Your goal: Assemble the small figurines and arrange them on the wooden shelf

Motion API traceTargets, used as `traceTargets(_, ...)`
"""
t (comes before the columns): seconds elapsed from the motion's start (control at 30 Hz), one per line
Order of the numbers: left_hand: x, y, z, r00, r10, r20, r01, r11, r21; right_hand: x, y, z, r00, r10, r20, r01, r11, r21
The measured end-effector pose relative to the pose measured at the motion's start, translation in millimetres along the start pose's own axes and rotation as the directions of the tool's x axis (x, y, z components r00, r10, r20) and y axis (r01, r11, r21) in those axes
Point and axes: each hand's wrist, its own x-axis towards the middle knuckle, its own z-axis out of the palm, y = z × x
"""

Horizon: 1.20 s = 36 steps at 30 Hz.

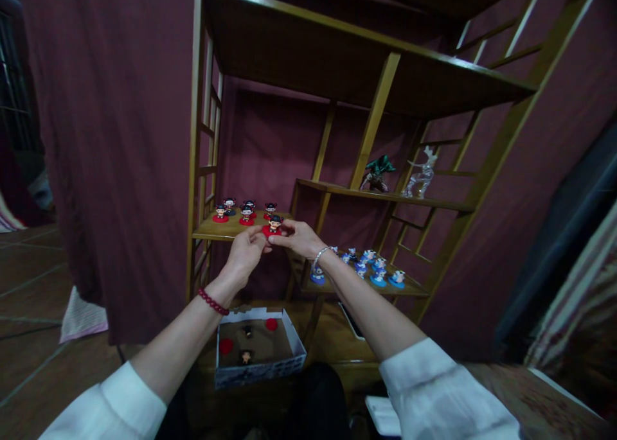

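Between my two hands is a small figurine (274, 225) with dark hair and a red round base, held upright at the front of the left shelf (212, 228). My left hand (245, 250) is closed on its left side, and my right hand (299, 237) pinches it from the right. Behind it, several similar figurines (246, 214) stand on that shelf, mostly on red bases. Below, an open box (294, 340) contains two red round bases (272, 324) and two small dark-haired figure parts (245, 357).
Several blue-and-white figurines (378, 274) stand on the lower right shelf. On the middle shelf are a green figure (378, 172) and a clear deer figurine (421, 175). A wooden upright (377, 122) divides the unit. A white object (383, 415) lies low at right.
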Motion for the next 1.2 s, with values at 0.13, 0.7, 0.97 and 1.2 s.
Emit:
traceTargets(0.13, 7, -3, -1.9, 0.999, 0.030, 0.021, -0.031, 0.999, 0.042, 8, 2, -1, 1.000, -0.002, -0.003, 0.002, 1.000, -0.003)
traceTargets(0.7, 4, -17, -15.7, 0.799, 0.387, 0.460, -0.545, 0.146, 0.825, 38, 28, -2, 0.993, 0.119, 0.011, -0.116, 0.981, -0.153)
traceTargets(0.97, 9, -20, -13.1, 0.755, 0.379, 0.535, -0.501, -0.194, 0.844, 50, 32, -2, 0.992, 0.127, -0.021, -0.128, 0.968, -0.217)
traceTargets(1.2, 18, -20, -12.7, 0.766, 0.361, 0.531, -0.495, -0.195, 0.847, 60, 36, 2, 0.990, 0.138, 0.021, -0.133, 0.980, -0.145)
